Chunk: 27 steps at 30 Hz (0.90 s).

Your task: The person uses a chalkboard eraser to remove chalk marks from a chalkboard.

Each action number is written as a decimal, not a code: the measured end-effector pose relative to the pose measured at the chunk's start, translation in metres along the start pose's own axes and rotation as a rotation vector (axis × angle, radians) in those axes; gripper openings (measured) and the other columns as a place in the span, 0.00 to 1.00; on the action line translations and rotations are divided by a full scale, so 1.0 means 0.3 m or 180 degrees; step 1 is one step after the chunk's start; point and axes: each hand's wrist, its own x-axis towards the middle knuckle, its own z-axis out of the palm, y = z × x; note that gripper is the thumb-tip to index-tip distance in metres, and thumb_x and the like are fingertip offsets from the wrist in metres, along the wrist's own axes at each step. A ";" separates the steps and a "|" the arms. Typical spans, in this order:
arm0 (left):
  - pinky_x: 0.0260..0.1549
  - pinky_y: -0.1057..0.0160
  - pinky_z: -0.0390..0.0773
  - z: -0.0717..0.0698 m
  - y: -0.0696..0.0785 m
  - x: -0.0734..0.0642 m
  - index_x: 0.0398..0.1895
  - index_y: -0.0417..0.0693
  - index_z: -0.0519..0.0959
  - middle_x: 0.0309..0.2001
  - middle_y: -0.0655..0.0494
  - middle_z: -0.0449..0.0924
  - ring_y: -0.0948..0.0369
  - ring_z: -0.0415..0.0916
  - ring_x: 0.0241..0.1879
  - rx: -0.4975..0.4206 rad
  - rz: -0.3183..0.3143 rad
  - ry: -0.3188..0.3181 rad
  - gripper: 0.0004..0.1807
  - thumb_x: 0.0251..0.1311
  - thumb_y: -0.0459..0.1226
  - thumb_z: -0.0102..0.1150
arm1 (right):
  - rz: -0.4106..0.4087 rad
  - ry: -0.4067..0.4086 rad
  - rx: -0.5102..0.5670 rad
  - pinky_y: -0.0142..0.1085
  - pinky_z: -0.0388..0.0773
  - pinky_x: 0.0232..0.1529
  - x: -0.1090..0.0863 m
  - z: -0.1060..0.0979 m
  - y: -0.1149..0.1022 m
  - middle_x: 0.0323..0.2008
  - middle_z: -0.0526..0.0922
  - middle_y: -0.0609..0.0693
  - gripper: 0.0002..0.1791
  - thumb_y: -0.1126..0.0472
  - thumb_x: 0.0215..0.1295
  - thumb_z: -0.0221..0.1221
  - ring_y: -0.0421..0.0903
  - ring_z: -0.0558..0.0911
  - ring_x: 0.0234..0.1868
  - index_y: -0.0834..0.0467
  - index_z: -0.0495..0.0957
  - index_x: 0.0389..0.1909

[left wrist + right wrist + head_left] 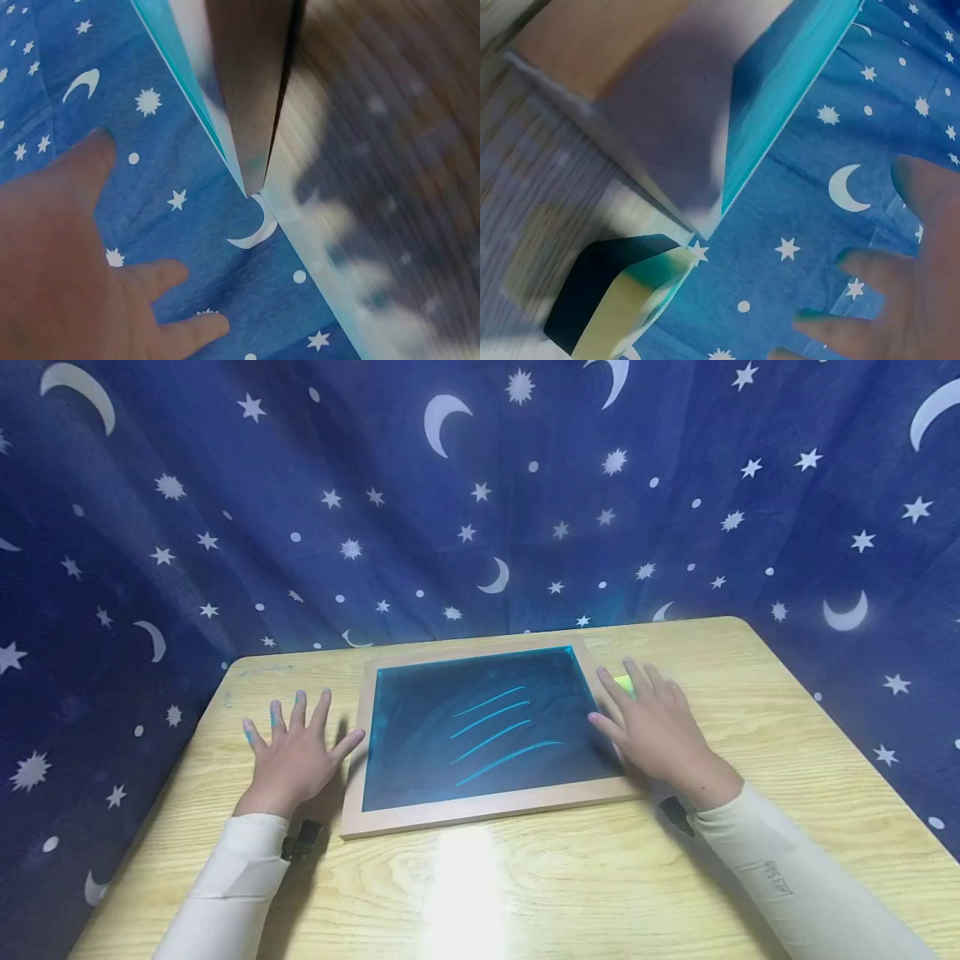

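A small blackboard (420, 727) with a pale wooden frame (487, 810) lies on the table. Several slanting blue chalk lines (491, 727) cross its dark surface. To its left, my left hand (292, 764) spreads its fingers and holds nothing; the thumb comes close to the frame's left edge. My right hand (663, 735) is spread too, at the board's right edge, with thumb and index finger by the frame. Blue chalk dust marks fingertips of both hands. Partly hidden behind the right hand is a yellow-and-black board eraser (622, 300), its yellow side smudged blue.
The light wood-grain table (570, 877) has faint blue smears at its far left corner. A dark blue curtain (405, 527) with white moons and stars hangs behind and at both sides. A bright glare lies on the table in front of the board.
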 end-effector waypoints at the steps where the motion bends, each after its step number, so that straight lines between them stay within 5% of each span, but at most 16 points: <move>1: 0.62 0.20 0.26 -0.001 0.002 0.000 0.82 0.50 0.43 0.78 0.30 0.38 0.27 0.31 0.75 0.0004 0.0002 0.0029 0.51 0.66 0.70 0.38 | -0.0026 0.0057 0.0016 0.69 0.53 0.69 0.000 -0.001 0.004 0.75 0.54 0.68 0.38 0.38 0.75 0.47 0.72 0.53 0.75 0.53 0.56 0.78; 5: 0.62 0.23 0.53 -0.003 0.013 0.002 0.79 0.45 0.53 0.73 0.30 0.57 0.30 0.55 0.71 -0.0114 0.0074 0.0063 0.45 0.70 0.66 0.39 | 0.0023 0.0310 0.0298 0.67 0.64 0.63 -0.002 -0.011 0.024 0.67 0.67 0.69 0.32 0.46 0.74 0.52 0.70 0.66 0.68 0.57 0.65 0.73; 10: 0.48 0.39 0.77 0.006 0.019 0.015 0.73 0.40 0.63 0.58 0.32 0.77 0.39 0.79 0.53 -0.0733 0.0166 -0.0266 0.34 0.76 0.55 0.40 | 0.0307 0.0392 0.0800 0.66 0.68 0.60 -0.009 -0.016 0.070 0.62 0.73 0.68 0.26 0.53 0.72 0.56 0.70 0.72 0.61 0.62 0.72 0.66; 20: 0.39 0.52 0.79 0.077 -0.020 0.034 0.71 0.37 0.63 0.43 0.39 0.80 0.50 0.80 0.39 -0.1463 0.0025 -0.0545 0.30 0.75 0.48 0.48 | 0.0450 -0.0074 0.0739 0.69 0.63 0.63 -0.008 0.043 0.174 0.62 0.68 0.76 0.30 0.55 0.69 0.58 0.76 0.67 0.62 0.69 0.70 0.66; 27: 0.57 0.38 0.74 0.099 -0.033 0.035 0.75 0.38 0.58 0.62 0.27 0.71 0.37 0.73 0.60 -0.1549 -0.0037 -0.0693 0.34 0.76 0.50 0.45 | 0.0246 -0.0166 0.0656 0.67 0.66 0.63 0.001 0.074 0.182 0.59 0.73 0.76 0.29 0.58 0.68 0.58 0.75 0.71 0.62 0.72 0.69 0.64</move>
